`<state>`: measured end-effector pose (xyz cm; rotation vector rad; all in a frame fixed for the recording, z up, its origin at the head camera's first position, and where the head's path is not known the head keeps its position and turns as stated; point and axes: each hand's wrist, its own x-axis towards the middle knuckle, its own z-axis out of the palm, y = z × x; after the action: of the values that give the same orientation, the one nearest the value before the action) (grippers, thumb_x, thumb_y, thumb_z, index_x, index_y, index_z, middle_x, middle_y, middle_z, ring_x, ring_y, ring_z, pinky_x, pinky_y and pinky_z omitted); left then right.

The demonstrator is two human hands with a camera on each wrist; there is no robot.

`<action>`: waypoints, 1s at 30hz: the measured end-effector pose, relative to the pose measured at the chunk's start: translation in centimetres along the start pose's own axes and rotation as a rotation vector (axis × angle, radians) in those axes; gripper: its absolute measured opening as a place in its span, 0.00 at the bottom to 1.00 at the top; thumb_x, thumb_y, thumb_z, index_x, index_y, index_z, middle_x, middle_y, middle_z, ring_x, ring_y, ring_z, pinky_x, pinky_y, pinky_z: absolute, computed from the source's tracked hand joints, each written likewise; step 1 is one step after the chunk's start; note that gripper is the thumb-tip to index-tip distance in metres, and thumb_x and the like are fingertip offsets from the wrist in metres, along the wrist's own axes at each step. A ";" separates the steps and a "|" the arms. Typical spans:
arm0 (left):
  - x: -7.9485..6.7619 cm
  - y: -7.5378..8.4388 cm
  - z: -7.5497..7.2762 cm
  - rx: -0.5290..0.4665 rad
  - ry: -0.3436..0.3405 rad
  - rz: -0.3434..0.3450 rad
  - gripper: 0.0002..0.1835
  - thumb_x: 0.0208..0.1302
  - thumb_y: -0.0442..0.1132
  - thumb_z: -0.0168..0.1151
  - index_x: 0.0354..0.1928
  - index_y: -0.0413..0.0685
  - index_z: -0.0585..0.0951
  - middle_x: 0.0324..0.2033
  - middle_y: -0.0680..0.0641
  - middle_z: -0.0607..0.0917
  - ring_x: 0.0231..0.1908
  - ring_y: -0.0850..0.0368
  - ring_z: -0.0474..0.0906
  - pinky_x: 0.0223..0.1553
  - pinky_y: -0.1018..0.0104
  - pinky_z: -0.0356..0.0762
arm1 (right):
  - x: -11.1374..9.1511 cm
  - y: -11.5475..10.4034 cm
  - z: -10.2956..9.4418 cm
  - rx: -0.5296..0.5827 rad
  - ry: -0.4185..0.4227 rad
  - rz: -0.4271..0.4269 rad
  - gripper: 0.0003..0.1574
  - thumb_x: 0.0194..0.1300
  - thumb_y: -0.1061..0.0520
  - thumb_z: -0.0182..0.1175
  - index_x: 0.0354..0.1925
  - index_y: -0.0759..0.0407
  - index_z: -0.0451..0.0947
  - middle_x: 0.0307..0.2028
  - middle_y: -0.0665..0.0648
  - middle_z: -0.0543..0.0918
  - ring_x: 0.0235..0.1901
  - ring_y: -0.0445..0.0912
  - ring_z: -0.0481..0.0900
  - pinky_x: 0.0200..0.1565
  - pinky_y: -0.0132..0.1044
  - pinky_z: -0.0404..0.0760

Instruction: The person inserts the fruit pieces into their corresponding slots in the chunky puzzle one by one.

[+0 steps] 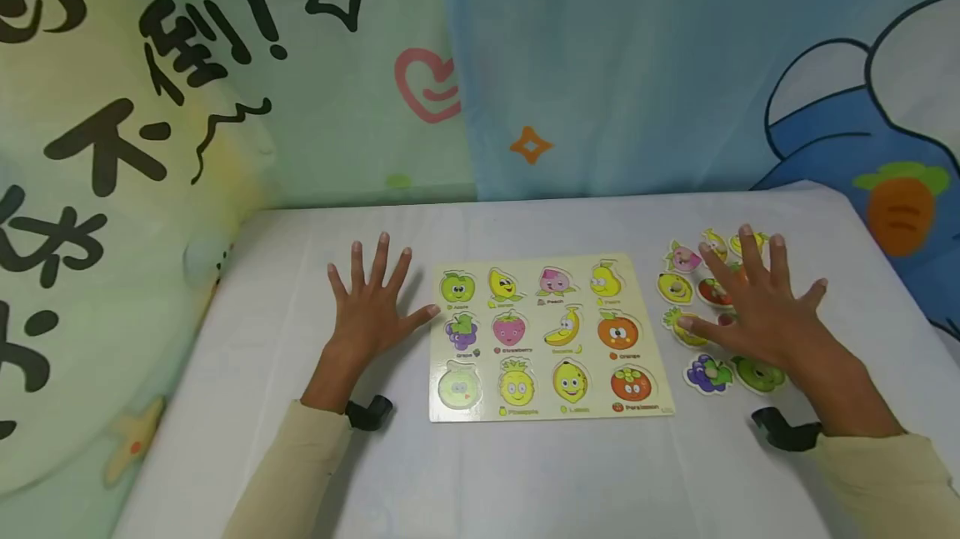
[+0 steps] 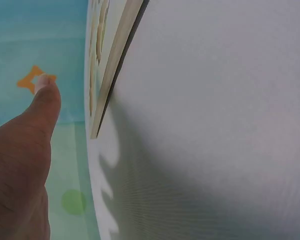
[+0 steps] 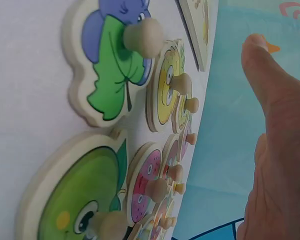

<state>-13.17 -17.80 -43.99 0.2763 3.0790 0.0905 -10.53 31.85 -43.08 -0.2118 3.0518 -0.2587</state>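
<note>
A cream wooden puzzle board (image 1: 487,410) with printed fruits and fruit-shaped recesses lies flat on the white table. My left hand (image 1: 371,318) is spread beside its left edge, thumb pointing at the board, holding nothing. My right hand (image 1: 772,310) hovers with fingers spread over the loose fruit pieces at the board's right, covering some of them. Among these are a grape piece (image 3: 110,65), a green apple piece (image 3: 80,200), a pineapple piece (image 3: 166,85) and a strawberry piece (image 3: 145,182), each with a round wooden knob. A lemon piece (image 1: 675,288) and a peach piece (image 1: 682,257) lie farther back.
White cloth covers the table (image 1: 555,489). Behind and to the left hangs a printed backdrop (image 1: 600,47) with dark lettering, a heart and a carrot. Dark camera straps (image 1: 369,413) sit at both wrists, below beige sleeves (image 1: 296,472).
</note>
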 end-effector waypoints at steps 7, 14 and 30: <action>-0.8 -0.1 0.4 0.028 0.002 0.013 0.52 0.57 0.77 0.49 0.77 0.59 0.50 0.76 0.48 0.32 0.72 0.36 0.24 0.61 0.30 0.19 | 0.3 0.0 0.3 -0.016 -0.021 -0.019 0.71 0.51 0.22 0.59 0.78 0.46 0.35 0.74 0.62 0.21 0.68 0.63 0.11 0.44 0.84 0.27; -2.4 0.5 0.4 0.072 -0.002 0.041 0.52 0.56 0.77 0.49 0.77 0.59 0.51 0.76 0.48 0.35 0.73 0.37 0.26 0.62 0.31 0.19 | -0.4 0.1 0.2 0.002 -0.025 -0.005 0.71 0.52 0.23 0.60 0.78 0.47 0.33 0.73 0.63 0.19 0.67 0.63 0.11 0.46 0.81 0.22; -6.2 3.1 0.3 -0.004 -0.089 0.077 0.55 0.54 0.75 0.57 0.77 0.56 0.52 0.76 0.50 0.41 0.73 0.42 0.25 0.64 0.36 0.18 | -4.3 0.5 -0.3 0.013 0.063 0.037 0.46 0.56 0.49 0.71 0.67 0.65 0.65 0.63 0.77 0.58 0.64 0.74 0.50 0.61 0.71 0.49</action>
<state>-6.55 -15.86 -43.87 0.3883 2.9801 0.0851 -6.40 33.00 -42.59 -0.1489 3.1123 -0.2876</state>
